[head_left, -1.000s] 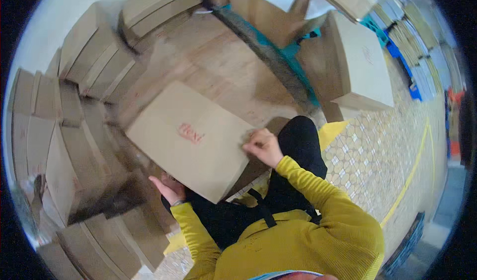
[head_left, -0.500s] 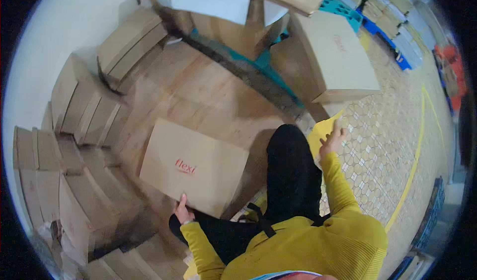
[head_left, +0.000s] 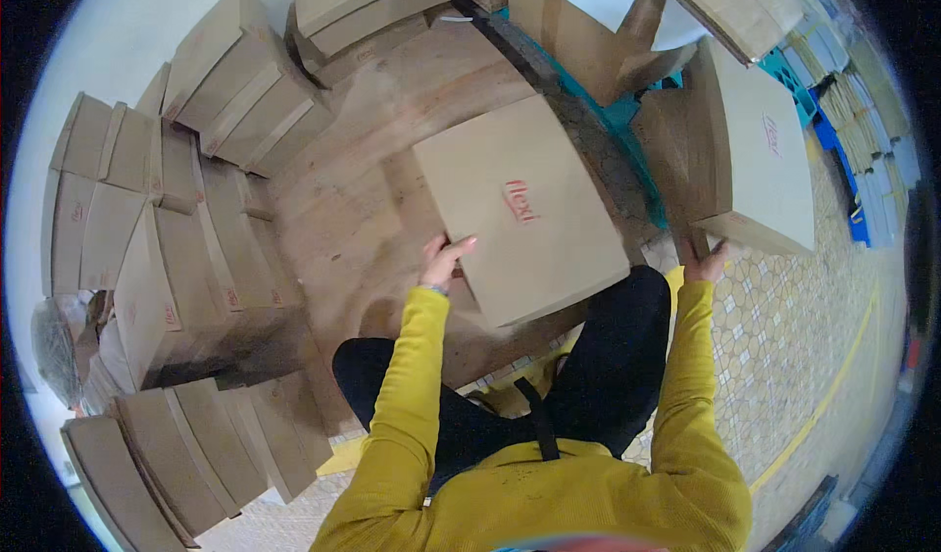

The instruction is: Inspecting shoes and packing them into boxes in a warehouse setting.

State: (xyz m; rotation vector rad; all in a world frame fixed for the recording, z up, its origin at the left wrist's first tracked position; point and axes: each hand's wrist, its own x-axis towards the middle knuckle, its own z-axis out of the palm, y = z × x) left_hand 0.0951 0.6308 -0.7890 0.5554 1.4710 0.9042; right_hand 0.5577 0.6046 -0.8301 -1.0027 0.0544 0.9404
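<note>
A flat cardboard box [head_left: 539, 209] with red print on top lies tilted in front of me, over the wooden floor and near my right knee. My left hand [head_left: 446, 261] grips its left edge, thumb on top and fingers underneath. My right hand [head_left: 706, 261] is at the lower near corner of a second cardboard box [head_left: 769, 140], which stands on the right. Its thumb and fingers are apart there, and the fingertips are partly hard to make out against the cardboard.
Stacked cardboard boxes [head_left: 176, 287] line the left side and far wall. More boxes [head_left: 196, 454] stand at the near left. A teal pallet edge [head_left: 608, 125] runs beyond the held box. Patterned tiles [head_left: 765, 336] and a yellow floor line [head_left: 833, 395] lie to the right.
The view has turned. The box in my left hand has swung round to the right, and the hand now grips its left edge. My right hand has come up to the box on the right.
</note>
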